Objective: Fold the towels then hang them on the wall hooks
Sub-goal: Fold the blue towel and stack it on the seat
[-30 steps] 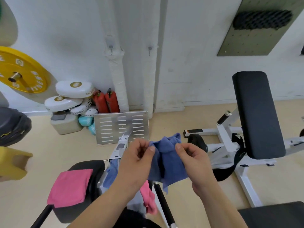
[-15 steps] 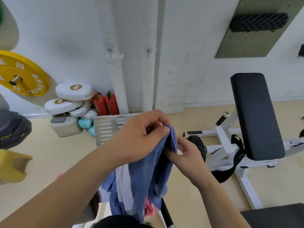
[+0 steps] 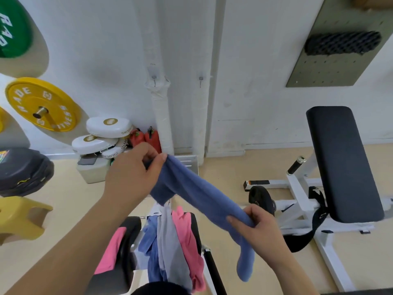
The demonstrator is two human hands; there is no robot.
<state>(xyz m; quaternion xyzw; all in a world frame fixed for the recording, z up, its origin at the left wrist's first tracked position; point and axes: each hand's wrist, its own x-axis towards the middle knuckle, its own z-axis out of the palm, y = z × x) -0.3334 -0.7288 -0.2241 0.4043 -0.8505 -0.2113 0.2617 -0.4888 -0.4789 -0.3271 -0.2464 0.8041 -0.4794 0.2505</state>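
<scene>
Both hands grip the blue towel (image 3: pixel 204 196), left hand (image 3: pixel 136 171) far, right hand (image 3: pixel 257 226) near; bunched cloth could fold crooked, or slip free.

Yellow weight plate (image 3: pixel 43 104) on wall, 2 red bottles (image 3: pixel 146 138), black padded bench (image 3: pixel 342 162), pegboard (image 3: pixel 338 50)

Left hand (image 3: pixel 133 173) raised, pinching towel (image 3: pixel 204 196) end; right hand (image 3: pixel 258 225) lower, gripping it, arms extending forward.
</scene>
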